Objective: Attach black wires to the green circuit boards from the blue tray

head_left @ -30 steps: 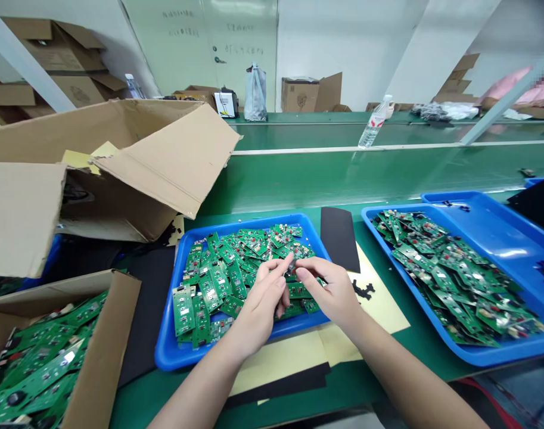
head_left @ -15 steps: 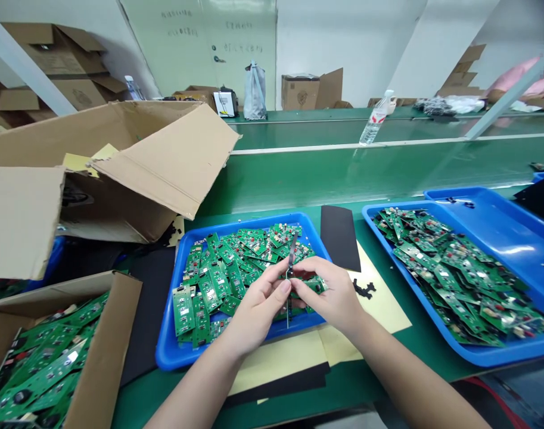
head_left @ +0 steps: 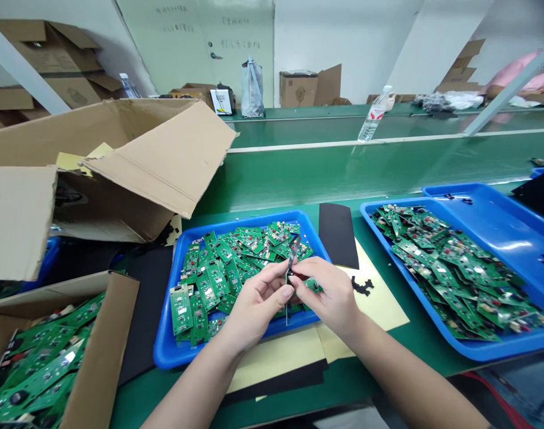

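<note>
Brown cardboard box (head_left: 104, 351) at far left is packed with loose green circuit boards (head_left: 43, 363), and a larger open carton (head_left: 164, 161) sits behind it, one splayed flap leaning toward the first blue tray (head_left: 164, 333). That tray holds a loose heap of boards, and the hands work directly above it. The left hand (head_left: 256, 307) and right hand (head_left: 329, 292) are together, their fingertips pinching a thin dark strip (head_left: 292, 253) that stands nearly upright between them. The right fingers may also hold a small green board (head_left: 314, 286), though they partly hide it. A weak pinch could let the strip slip and drop among the heaped boards, where it would be hard to spot. To the right lie a black sheet (head_left: 338, 235), yellow paper (head_left: 381, 304) with black scraps (head_left: 362, 287), then a second blue tray (head_left: 477, 351) of boards, with a green conveyor belt (head_left: 343, 173) beyond
</note>
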`<state>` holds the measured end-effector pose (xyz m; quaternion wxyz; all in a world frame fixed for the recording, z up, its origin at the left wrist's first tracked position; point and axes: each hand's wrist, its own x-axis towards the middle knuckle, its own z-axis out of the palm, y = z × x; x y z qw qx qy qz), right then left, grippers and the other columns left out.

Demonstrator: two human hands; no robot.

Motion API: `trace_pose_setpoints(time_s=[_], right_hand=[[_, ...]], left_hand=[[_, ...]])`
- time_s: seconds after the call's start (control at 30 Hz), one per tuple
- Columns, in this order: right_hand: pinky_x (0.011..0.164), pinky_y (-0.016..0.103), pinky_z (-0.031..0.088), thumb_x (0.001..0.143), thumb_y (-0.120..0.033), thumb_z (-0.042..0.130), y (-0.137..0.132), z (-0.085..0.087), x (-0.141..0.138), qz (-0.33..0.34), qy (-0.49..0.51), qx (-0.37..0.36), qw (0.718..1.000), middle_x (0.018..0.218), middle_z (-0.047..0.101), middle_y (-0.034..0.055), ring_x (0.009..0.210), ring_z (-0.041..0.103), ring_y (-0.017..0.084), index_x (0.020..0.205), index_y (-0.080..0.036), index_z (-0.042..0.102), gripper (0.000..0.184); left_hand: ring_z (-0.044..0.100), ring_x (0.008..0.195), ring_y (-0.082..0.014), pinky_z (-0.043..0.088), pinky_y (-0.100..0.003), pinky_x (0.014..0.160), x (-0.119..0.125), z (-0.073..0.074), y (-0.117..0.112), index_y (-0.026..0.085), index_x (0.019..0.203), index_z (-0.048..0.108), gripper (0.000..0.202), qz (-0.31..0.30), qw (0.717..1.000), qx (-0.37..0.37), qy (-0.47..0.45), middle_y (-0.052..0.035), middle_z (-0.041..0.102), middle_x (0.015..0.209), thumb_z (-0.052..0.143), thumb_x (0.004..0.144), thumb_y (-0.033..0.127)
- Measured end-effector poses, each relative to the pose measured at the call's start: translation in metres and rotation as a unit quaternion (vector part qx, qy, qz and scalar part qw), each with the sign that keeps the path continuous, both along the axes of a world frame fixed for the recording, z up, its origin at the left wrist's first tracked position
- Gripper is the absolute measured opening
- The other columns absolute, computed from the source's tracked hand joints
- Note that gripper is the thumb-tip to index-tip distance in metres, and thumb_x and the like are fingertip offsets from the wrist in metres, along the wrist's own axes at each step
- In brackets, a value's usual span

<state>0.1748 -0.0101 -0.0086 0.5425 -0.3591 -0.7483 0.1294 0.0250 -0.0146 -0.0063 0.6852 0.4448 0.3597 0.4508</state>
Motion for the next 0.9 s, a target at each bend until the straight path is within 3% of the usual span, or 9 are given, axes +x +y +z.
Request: trace_pose_setpoints(time_s=[0.1,0.23,0.33,0.43,0.53,0.73,0.9], right_hand=[[0.062,0.028,0.053,0.082,-0.016,0.057,-0.002,0.004,0.002,0.037,0.058,-0.087,0.994,0.078,0.064,0.0043,0.069,0.061,0.015,0.088,-0.019,0.059,0.007],[0.057,0.025,0.053,0.082,-0.024,0.058,-0.003,0.008,0.006,0.089,0.171,-0.231,0.954,0.074,0.06,0.0018,0.064,0.059,0.013,0.082,-0.019,0.058,0.005],[0.054,0.023,0.051,0.081,-0.024,0.061,-0.003,0.008,0.008,0.105,0.226,-0.275,0.929,0.07,0.058,0.0001,0.06,0.057,0.012,0.079,-0.02,0.059,0.006],[0.054,0.023,0.049,0.079,-0.022,0.061,-0.002,0.009,0.009,0.11,0.236,-0.263,0.929,0.069,0.056,-0.0002,0.06,0.055,0.011,0.075,-0.02,0.058,0.006],[0.056,0.025,0.049,0.08,-0.02,0.06,-0.003,0.009,0.01,0.123,0.211,-0.226,0.943,0.072,0.056,0.0014,0.066,0.055,0.014,0.075,-0.02,0.059,0.004],[0.063,0.029,0.05,0.081,-0.014,0.056,-0.008,0.012,0.01,0.15,0.177,-0.188,0.954,0.082,0.057,0.0036,0.074,0.056,0.015,0.08,-0.021,0.059,0.008],[0.06,0.028,0.049,0.082,-0.014,0.055,-0.008,0.012,0.01,0.112,0.149,-0.177,0.966,0.08,0.056,0.004,0.073,0.056,0.016,0.081,-0.021,0.058,0.007]], left_hand=[[0.057,0.086,-0.0163,0.049,-0.033,0.082,-0.002,0.005,0.0,0.025,0.112,0.066,0.041,-0.017,0.999,0.028,-0.011,-0.0053,0.06,0.097,0.073,0.072,0.029],[0.055,0.088,-0.0165,0.05,-0.029,0.077,-0.004,0.011,-0.002,0.025,0.117,0.062,0.049,-0.042,0.998,0.031,-0.017,-0.0048,0.057,0.094,0.074,0.07,0.022],[0.055,0.087,-0.0161,0.05,-0.028,0.075,-0.004,0.012,-0.001,0.027,0.118,0.059,0.053,-0.037,0.998,0.041,0.002,-0.0035,0.056,0.092,0.075,0.069,0.02],[0.056,0.09,-0.0183,0.047,-0.033,0.083,-0.005,0.012,0.0,0.023,0.109,0.065,0.04,-0.036,0.991,0.095,0.082,-0.0051,0.059,0.094,0.074,0.069,0.023],[0.056,0.085,-0.0184,0.048,-0.034,0.081,-0.006,0.013,0.002,0.021,0.1,0.068,0.03,-0.027,0.977,0.149,0.15,-0.0055,0.061,0.092,0.073,0.071,0.026],[0.056,0.082,-0.0169,0.046,-0.03,0.076,-0.009,0.014,0.003,0.021,0.098,0.067,0.029,0.007,0.971,0.179,0.156,-0.0042,0.061,0.089,0.074,0.07,0.024],[0.056,0.081,-0.0163,0.046,-0.03,0.076,-0.011,0.014,0.002,0.022,0.097,0.067,0.027,0.039,0.967,0.192,0.165,-0.0035,0.06,0.088,0.073,0.07,0.022]])
